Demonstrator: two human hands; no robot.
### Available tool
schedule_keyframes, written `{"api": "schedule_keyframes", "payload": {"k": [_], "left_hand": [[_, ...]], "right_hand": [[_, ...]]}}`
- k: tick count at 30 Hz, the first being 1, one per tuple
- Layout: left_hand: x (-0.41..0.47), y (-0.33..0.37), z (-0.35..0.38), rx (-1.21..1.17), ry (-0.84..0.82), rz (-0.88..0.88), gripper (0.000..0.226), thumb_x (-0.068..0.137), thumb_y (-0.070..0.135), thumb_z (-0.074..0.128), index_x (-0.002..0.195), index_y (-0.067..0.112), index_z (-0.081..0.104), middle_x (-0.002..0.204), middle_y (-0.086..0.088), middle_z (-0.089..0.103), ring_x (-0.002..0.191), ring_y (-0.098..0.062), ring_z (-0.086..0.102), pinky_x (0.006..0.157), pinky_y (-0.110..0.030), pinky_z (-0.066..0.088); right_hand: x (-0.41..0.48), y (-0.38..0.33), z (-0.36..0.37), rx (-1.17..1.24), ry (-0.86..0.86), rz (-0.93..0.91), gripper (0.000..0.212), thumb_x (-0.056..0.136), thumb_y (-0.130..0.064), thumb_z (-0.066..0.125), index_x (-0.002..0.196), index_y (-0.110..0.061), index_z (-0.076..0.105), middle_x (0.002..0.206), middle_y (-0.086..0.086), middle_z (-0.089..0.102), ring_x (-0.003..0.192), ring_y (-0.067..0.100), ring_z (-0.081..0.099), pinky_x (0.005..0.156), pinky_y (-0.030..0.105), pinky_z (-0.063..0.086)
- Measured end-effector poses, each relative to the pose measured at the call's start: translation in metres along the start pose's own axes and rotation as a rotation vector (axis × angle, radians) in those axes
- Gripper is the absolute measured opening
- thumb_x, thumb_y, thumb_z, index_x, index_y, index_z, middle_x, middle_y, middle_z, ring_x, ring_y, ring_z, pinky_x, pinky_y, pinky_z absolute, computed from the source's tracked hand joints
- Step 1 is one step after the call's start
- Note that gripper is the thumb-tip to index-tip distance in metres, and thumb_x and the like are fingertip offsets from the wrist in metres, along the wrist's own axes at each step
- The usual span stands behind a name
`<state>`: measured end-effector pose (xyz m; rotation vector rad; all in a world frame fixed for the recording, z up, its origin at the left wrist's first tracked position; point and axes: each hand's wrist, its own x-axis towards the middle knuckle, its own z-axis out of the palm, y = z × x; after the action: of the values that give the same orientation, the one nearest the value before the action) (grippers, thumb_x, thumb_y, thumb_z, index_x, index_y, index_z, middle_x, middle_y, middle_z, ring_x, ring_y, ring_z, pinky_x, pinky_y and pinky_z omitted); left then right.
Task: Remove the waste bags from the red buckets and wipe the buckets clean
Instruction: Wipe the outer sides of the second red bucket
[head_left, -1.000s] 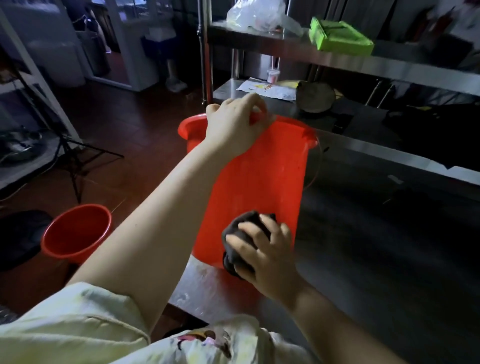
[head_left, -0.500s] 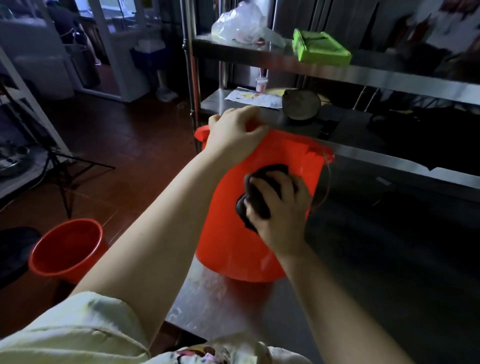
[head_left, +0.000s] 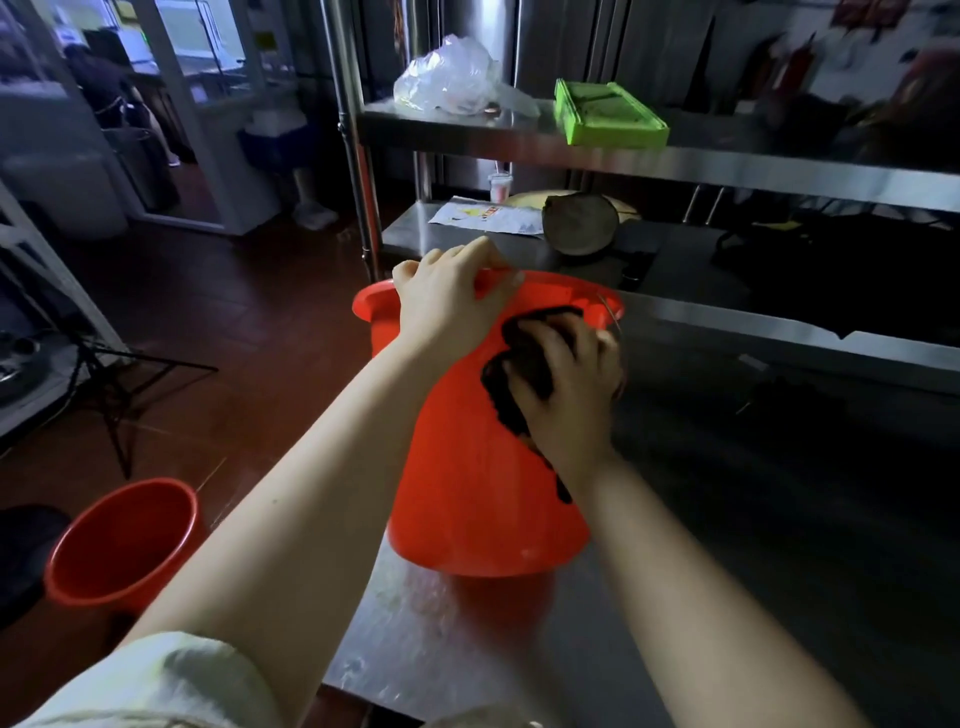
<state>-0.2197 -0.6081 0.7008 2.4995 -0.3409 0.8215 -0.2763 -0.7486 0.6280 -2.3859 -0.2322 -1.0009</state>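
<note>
While the red bucket (head_left: 467, 493) is standing with its base on the steel counter (head_left: 457, 654), near the counter's left edge, both hands are working on it. The left hand (head_left: 449, 306) is gripping the bucket's rim from above, its fingers curling over the near edge of the rim. The right hand (head_left: 569, 395) is grasping a dark cloth (head_left: 501, 387) and pressing it against the outer wall of the bucket, just below the rim on the right side; the bent fingers are covering most of the cloth, and a strip of it is trailing down the wall beneath the wrist. A thin wire handle (head_left: 610, 312) is showing at the bucket's right rim. A pale sleeve (head_left: 156, 680) is covering the upper left arm at the bottom of the view. A second red bucket (head_left: 119, 545) is sitting upright on the reddish tiled floor (head_left: 249, 322) to the left, well apart from the counter, with its mouth open. Behind the first bucket, a steel shelf unit (head_left: 727, 166) is carrying a crumpled clear plastic bag (head_left: 447, 78) and a green tray (head_left: 608, 111) on its upper level, and a printed sheet (head_left: 488, 215) beside a round dark object (head_left: 581, 223) on the lower level. A black tripod stand (head_left: 114, 384) is standing on the floor at far left.
</note>
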Motion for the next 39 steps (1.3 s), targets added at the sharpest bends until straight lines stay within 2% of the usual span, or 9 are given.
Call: {"api": "schedule_keyframes", "payload": {"k": [4, 8, 13, 16, 19, 23, 31, 35, 39], "left_hand": [[0.002, 0.002, -0.002, -0.033, -0.014, -0.052, 0.027, 0.086, 0.055, 0.054, 0.088, 0.028, 0.055, 0.096, 0.01, 0.066, 0.1, -0.019, 0.053, 0.085, -0.038, 0.025], [0.017, 0.001, -0.016, -0.014, -0.099, -0.167, 0.015, 0.086, 0.037, 0.051, 0.082, 0.022, 0.052, 0.088, 0.002, 0.062, 0.095, -0.025, 0.054, 0.088, -0.04, 0.03], [0.016, -0.002, -0.015, -0.058, -0.142, -0.08, 0.01, 0.091, 0.027, 0.047, 0.095, 0.022, 0.055, 0.098, 0.004, 0.064, 0.102, -0.023, 0.054, 0.082, -0.035, 0.029], [0.014, -0.002, -0.01, -0.065, -0.152, -0.066, 0.008, 0.091, 0.029, 0.047, 0.094, 0.024, 0.052, 0.097, 0.003, 0.064, 0.103, -0.022, 0.053, 0.081, -0.034, 0.026], [0.015, 0.002, -0.01, -0.05, -0.143, -0.068, 0.007, 0.091, 0.03, 0.049, 0.093, 0.024, 0.051, 0.098, 0.001, 0.064, 0.104, -0.023, 0.053, 0.079, -0.034, 0.026], [0.014, 0.003, -0.007, -0.027, -0.099, -0.074, 0.016, 0.092, 0.041, 0.048, 0.086, 0.026, 0.046, 0.091, 0.003, 0.062, 0.101, -0.023, 0.053, 0.079, -0.035, 0.027], [0.015, -0.012, -0.004, -0.016, -0.036, -0.103, 0.022, 0.091, 0.045, 0.051, 0.087, 0.024, 0.049, 0.087, 0.007, 0.062, 0.101, -0.022, 0.053, 0.084, -0.036, 0.029], [0.016, -0.018, -0.004, -0.006, -0.03, -0.129, 0.021, 0.092, 0.046, 0.05, 0.086, 0.026, 0.045, 0.086, 0.011, 0.056, 0.101, -0.021, 0.053, 0.081, -0.035, 0.027], [0.023, -0.035, -0.009, -0.023, -0.056, -0.212, 0.019, 0.093, 0.045, 0.049, 0.092, 0.026, 0.049, 0.098, 0.008, 0.064, 0.106, -0.021, 0.052, 0.084, -0.037, 0.027]], "right_hand": [[0.001, -0.014, 0.006, -0.051, 0.009, -0.02, 0.041, 0.079, -0.042, 0.068, 0.119, -0.033, 0.062, 0.129, -0.002, 0.053, 0.112, 0.031, 0.042, 0.094, 0.043, 0.036], [-0.062, -0.011, 0.01, -0.061, -0.061, -0.221, 0.047, 0.073, -0.043, 0.067, 0.118, -0.035, 0.058, 0.127, -0.001, 0.053, 0.111, 0.034, 0.046, 0.091, 0.05, 0.041], [-0.138, 0.011, 0.005, -0.096, -0.227, -0.451, 0.046, 0.082, -0.046, 0.061, 0.125, -0.035, 0.051, 0.133, -0.002, 0.045, 0.12, 0.033, 0.042, 0.088, 0.051, 0.04], [-0.116, 0.015, 0.006, -0.085, -0.184, -0.348, 0.042, 0.085, -0.046, 0.056, 0.126, -0.034, 0.05, 0.134, -0.002, 0.043, 0.118, 0.033, 0.041, 0.097, 0.048, 0.035], [-0.051, 0.005, 0.009, 0.005, -0.058, -0.107, 0.044, 0.084, -0.045, 0.059, 0.125, -0.032, 0.053, 0.131, -0.001, 0.048, 0.116, 0.031, 0.042, 0.105, 0.04, 0.03], [0.023, -0.007, 0.012, 0.042, 0.014, 0.06, 0.039, 0.087, -0.042, 0.06, 0.122, -0.027, 0.057, 0.131, -0.001, 0.05, 0.116, 0.031, 0.042, 0.103, 0.045, 0.032], [0.039, -0.028, 0.034, 0.07, 0.087, 0.229, 0.042, 0.088, -0.048, 0.053, 0.123, -0.026, 0.054, 0.133, -0.007, 0.052, 0.122, 0.03, 0.043, 0.099, 0.048, 0.034], [0.039, -0.021, 0.036, 0.039, -0.059, 0.148, 0.044, 0.086, -0.054, 0.046, 0.123, -0.031, 0.051, 0.133, -0.013, 0.05, 0.125, 0.026, 0.044, 0.102, 0.046, 0.033], [-0.016, -0.014, 0.027, 0.102, -0.12, 0.01, 0.036, 0.084, -0.043, 0.058, 0.118, -0.033, 0.054, 0.126, -0.013, 0.055, 0.112, 0.027, 0.052, 0.098, 0.042, 0.037]]}}
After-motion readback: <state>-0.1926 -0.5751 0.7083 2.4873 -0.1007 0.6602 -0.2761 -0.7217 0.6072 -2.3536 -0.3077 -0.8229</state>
